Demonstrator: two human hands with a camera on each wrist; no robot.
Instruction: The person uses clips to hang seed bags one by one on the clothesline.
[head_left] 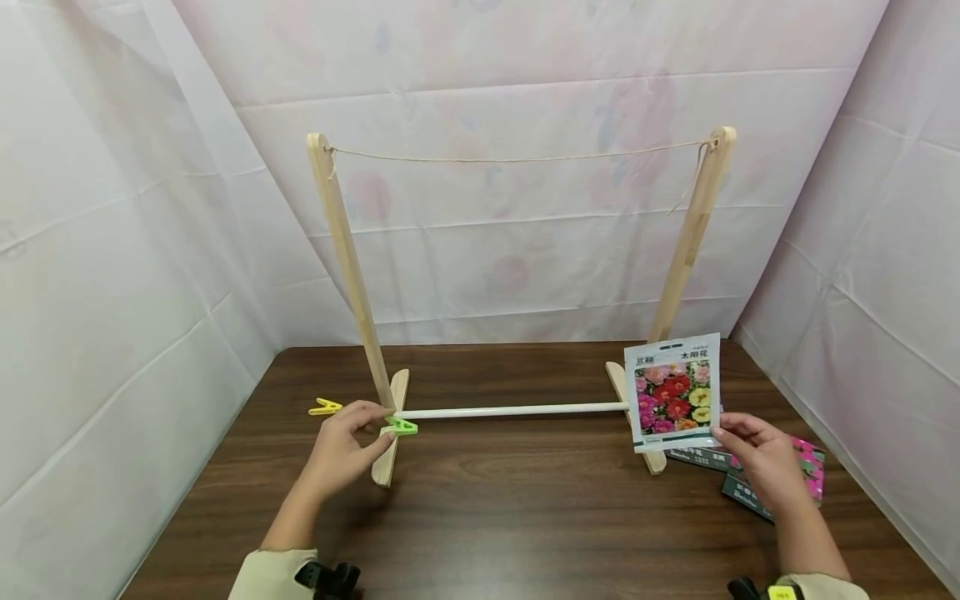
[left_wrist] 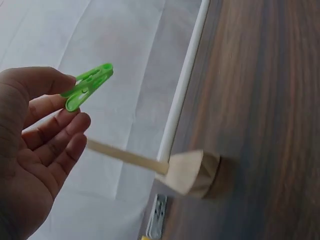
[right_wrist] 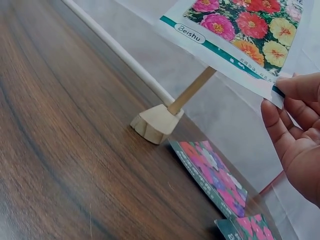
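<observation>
My left hand (head_left: pixel 347 446) pinches a green clothespin (left_wrist: pixel 89 86) between thumb and fingertip, in front of the stand's left post. The other fingers of that hand are loosely bent. In my right hand (head_left: pixel 767 462), thumb and fingers grip the lower right corner of a flower seed packet (head_left: pixel 672 393). The packet is upright, its picture of red, pink and yellow flowers facing me, and it overlaps the stand's right foot in the head view. A thin string (head_left: pixel 517 160) runs between the tops of the two wooden posts (head_left: pixel 348 258), sagging slightly.
More seed packets (right_wrist: pixel 212 175) lie on the table by the stand's right foot (right_wrist: pixel 156 124). A yellow clothespin (head_left: pixel 325 407) and a grey clothespin (left_wrist: pixel 158 216) lie beyond the left foot. A white rod (head_left: pixel 517 411) joins both feet low down. White cloth (head_left: pixel 495 250) encloses the brown table (head_left: pixel 495 517).
</observation>
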